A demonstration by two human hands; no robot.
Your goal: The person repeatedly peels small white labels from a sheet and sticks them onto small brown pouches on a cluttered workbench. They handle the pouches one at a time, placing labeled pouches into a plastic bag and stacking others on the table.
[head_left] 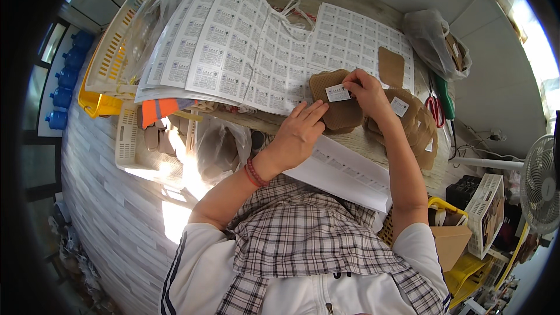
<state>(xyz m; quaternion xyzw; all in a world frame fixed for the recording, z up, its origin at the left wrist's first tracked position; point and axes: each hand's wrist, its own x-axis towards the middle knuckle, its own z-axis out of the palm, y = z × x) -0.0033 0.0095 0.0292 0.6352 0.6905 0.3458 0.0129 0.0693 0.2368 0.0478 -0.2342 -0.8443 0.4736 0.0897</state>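
Observation:
My right hand [367,93] pinches the right end of a small white printed label [337,93]. The label lies against a rounded brown textured pad [343,118] at the top of a small stack. My left hand [296,137] rests at the stack's left side, palm down. Its fingers are stretched out, the tips close to the pad's edge; whether they press on it I cannot tell. Right of my right wrist lies a heap of similar brown pads [424,125], several bearing white labels. A single brown pad [391,67] lies farther back.
Sheets of printed labels [227,41] cover the table's left and middle, and another label sheet [344,175] hangs over my lap. Red-handled scissors [434,111] lie right of the heap, below a clear plastic bag [434,41]. A cream crate [116,70] stands left, a fan [539,184] right.

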